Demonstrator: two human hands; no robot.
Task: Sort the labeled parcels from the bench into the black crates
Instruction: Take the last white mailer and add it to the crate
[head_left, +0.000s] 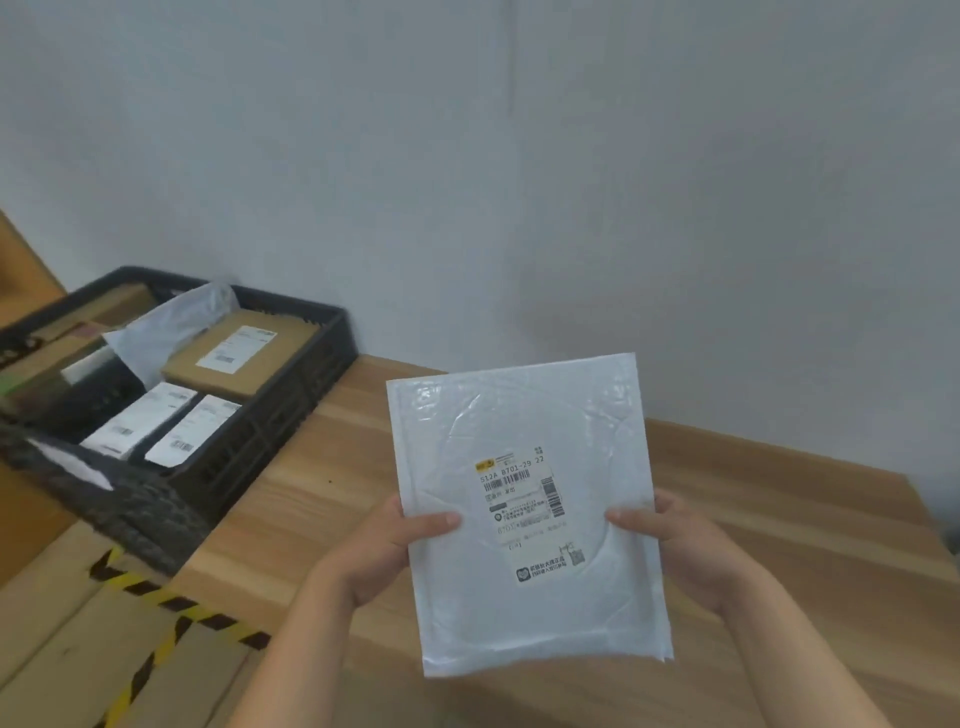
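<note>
So, gripping white labeled mailer (524, 431) by both side edges: left hand (376, 551) pinching left edge, right hand (691, 556) pinching right, black crate (311, 384) off far-left.

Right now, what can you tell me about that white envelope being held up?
The white padded envelope looks like glossy, wrinkled plastic with a round bulge inside. A printed shipping label with barcodes sits on its face. It is held nearly upright above the wooden bench, the left hand and right hand pinching its side edges, thumbs in front.
</note>
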